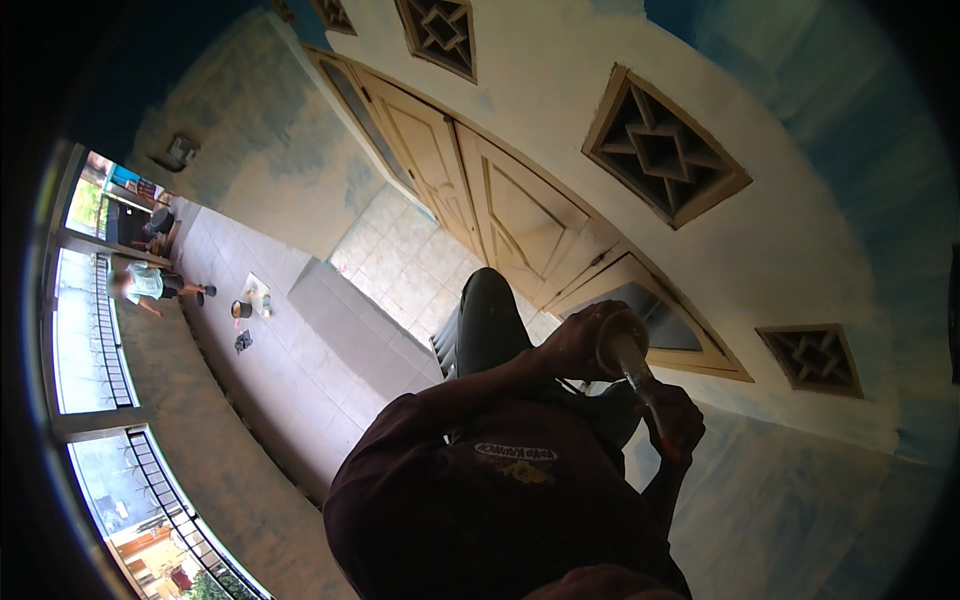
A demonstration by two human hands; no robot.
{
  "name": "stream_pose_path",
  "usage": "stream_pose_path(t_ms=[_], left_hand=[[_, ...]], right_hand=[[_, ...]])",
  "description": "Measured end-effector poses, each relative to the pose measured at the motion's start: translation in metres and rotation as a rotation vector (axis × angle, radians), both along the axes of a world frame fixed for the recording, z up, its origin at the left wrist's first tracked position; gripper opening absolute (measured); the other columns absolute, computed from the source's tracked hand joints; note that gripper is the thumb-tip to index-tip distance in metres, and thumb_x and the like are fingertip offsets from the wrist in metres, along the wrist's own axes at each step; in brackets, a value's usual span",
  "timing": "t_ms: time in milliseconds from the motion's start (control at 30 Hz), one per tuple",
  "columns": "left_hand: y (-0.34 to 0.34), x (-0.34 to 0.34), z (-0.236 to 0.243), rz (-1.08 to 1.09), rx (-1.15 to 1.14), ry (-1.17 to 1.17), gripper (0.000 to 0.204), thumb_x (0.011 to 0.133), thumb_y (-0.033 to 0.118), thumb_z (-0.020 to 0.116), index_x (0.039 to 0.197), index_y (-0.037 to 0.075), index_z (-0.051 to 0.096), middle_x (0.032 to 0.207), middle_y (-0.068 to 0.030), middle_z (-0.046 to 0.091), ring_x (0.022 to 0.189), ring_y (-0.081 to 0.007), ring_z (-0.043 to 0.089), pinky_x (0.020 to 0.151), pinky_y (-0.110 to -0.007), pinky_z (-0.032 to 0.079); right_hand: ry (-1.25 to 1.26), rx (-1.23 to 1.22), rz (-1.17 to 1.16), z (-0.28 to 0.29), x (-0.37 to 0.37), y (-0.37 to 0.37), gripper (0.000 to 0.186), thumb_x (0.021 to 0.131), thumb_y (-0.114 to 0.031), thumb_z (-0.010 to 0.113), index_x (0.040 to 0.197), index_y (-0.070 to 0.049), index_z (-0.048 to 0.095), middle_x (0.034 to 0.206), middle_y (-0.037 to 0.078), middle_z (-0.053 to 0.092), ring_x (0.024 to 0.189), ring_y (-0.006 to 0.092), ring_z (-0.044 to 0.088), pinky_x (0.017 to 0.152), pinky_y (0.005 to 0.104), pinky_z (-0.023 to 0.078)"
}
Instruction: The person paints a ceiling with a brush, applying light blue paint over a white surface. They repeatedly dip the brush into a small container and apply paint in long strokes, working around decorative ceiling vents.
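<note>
My left hand [578,338] is closed on a round, pale object [622,336], too dim to identify, high above the floor. From it a long pale shaft [636,372] slants down to my right hand [676,420], which is wrapped round its lower part, where a bit of orange shows. My raised knee [485,300] is beyond my left forearm, with part of a metal ladder [442,355] beside it.
Cream double doors [520,215] and square vents [662,145] line the wall. Down on the tiled porch [330,400] lie a bucket [241,309], a sheet [256,287] and a dark item [243,341]. Another person [145,285] stands by the railing wall [170,400].
</note>
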State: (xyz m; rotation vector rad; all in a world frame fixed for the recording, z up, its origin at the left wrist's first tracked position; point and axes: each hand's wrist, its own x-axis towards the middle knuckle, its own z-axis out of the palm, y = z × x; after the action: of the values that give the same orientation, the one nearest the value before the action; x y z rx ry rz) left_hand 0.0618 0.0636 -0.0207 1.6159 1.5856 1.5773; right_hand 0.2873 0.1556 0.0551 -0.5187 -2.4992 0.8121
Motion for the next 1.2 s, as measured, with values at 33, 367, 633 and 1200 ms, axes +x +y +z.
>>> stream_pose_path(t_ms=[33, 367, 633, 1200], left_hand=[[0.001, 0.001, -0.002, 0.004, 0.020, -0.019, 0.090, 0.062, 0.033, 0.094, 0.134, 0.004, 0.048, 0.131, -0.0192, 0.054, 0.118, -0.0378, 0.058, 0.096, -0.044, 0.051], [0.004, 0.003, 0.003, -0.009, -0.005, -0.063, 0.089, 0.064, 0.034, 0.092, 0.134, 0.004, 0.048, 0.130, -0.0187, 0.054, 0.116, -0.0380, 0.059, 0.095, -0.045, 0.052], [-0.004, 0.005, 0.016, 0.010, -0.056, -0.104, 0.085, 0.061, 0.034, 0.093, 0.130, 0.005, 0.053, 0.129, -0.0189, 0.055, 0.117, -0.0373, 0.059, 0.096, -0.044, 0.052], [-0.001, 0.006, 0.015, 0.001, 0.140, -0.114, 0.074, 0.062, 0.026, 0.093, 0.124, 0.005, 0.057, 0.121, -0.0168, 0.060, 0.112, -0.0358, 0.062, 0.090, -0.042, 0.053]], right_hand=[[-0.015, -0.013, 0.008, 0.002, -0.001, 0.000, 0.032, 0.072, -0.007, 0.087, 0.102, -0.007, 0.076, 0.101, 0.005, 0.075, 0.091, 0.0190, 0.073, 0.080, 0.0265, 0.057], [0.031, -0.004, -0.025, -0.001, 0.000, 0.001, 0.035, 0.069, -0.003, 0.087, 0.102, -0.006, 0.075, 0.102, 0.008, 0.075, 0.090, 0.0202, 0.073, 0.079, 0.0278, 0.057], [0.147, -0.091, -0.021, -0.022, 0.011, 0.000, 0.039, 0.068, -0.004, 0.087, 0.105, -0.008, 0.074, 0.098, 0.010, 0.075, 0.089, 0.0223, 0.073, 0.080, 0.0302, 0.058], [0.139, -0.113, 0.026, 0.001, 0.003, -0.007, 0.027, 0.070, 0.005, 0.084, 0.094, -0.003, 0.075, 0.099, 0.009, 0.076, 0.087, 0.0174, 0.073, 0.075, 0.0253, 0.058]])
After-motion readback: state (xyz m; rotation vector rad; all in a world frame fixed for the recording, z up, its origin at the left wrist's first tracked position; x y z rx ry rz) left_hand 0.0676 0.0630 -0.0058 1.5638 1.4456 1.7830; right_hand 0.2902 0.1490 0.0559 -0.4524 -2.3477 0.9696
